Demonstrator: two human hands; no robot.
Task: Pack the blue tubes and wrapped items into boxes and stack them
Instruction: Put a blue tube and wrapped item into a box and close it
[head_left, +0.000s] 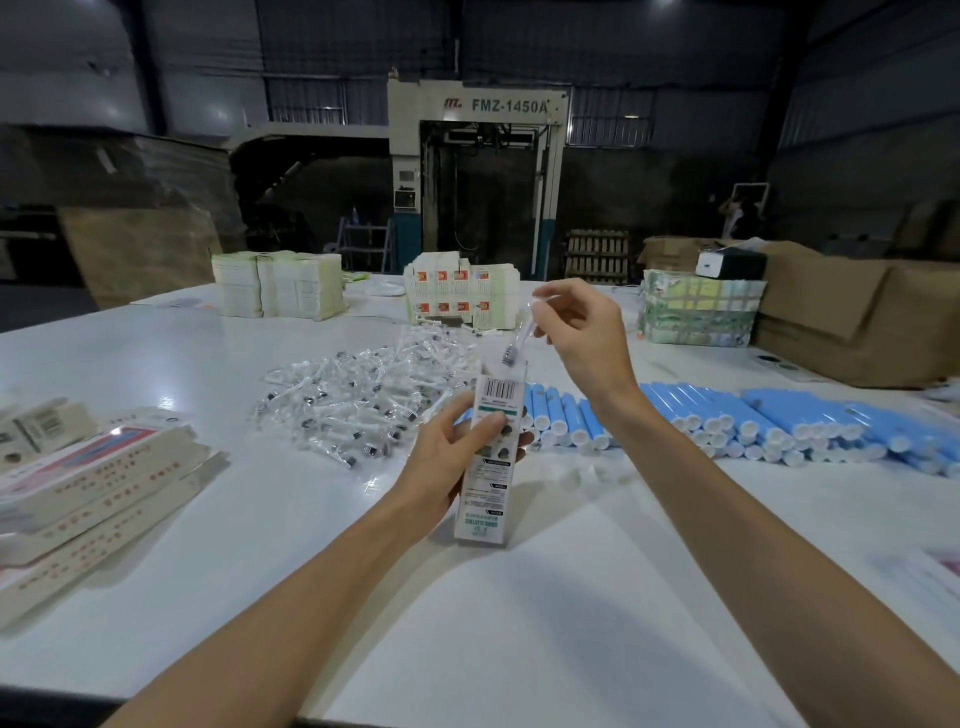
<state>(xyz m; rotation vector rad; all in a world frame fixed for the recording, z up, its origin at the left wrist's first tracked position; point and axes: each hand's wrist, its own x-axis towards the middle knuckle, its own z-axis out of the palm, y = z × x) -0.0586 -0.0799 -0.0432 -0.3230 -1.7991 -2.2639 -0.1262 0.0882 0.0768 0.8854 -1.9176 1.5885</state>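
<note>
On the white table (467, 623), flattened boxes (88, 478) lie stacked at the near left. The left hand (457, 447) grips a printed white box (491, 467) upright, its top open. Just above it the right hand (582, 332) pinches a clear wrapped item (519, 338), dark end down at the opening. Behind are a wrapped-item pile (358, 395) and blue tubes (753, 421) in rows, with carton stacks (280, 283) farther back.
</note>
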